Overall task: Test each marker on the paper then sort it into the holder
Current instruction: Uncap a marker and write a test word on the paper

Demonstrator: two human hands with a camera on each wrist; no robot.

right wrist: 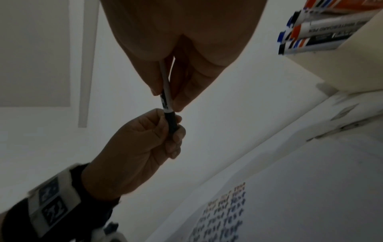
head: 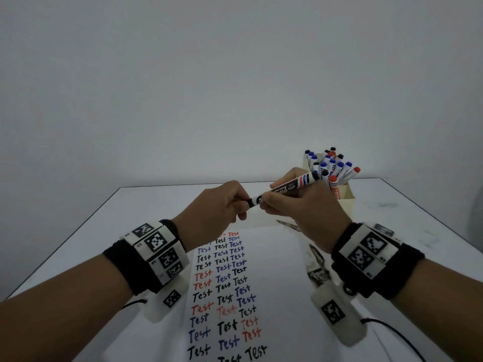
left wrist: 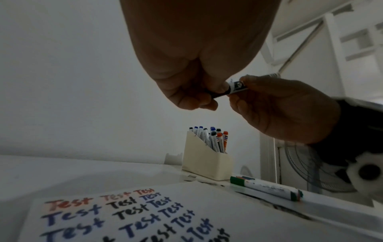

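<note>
Both hands hold one black whiteboard marker (head: 285, 188) in the air above the far end of the paper (head: 274, 283). My left hand (head: 222, 205) grips its black cap (right wrist: 171, 122), fingers curled round it. My right hand (head: 300, 205) pinches the white barrel (left wrist: 238, 86) just beside the cap. The cap sits on the barrel. The paper carries rows of the word "Test" in black, blue and red. A cream holder (head: 345, 197) at the back right stands full of several capped markers, blue, black and red.
A green-capped marker (left wrist: 267, 187) lies on the white table (head: 418, 231) right of the paper, near the holder (left wrist: 205, 162). Tagged bands and small cameras sit on both wrists. A fan stands beyond the table's right edge in the left wrist view.
</note>
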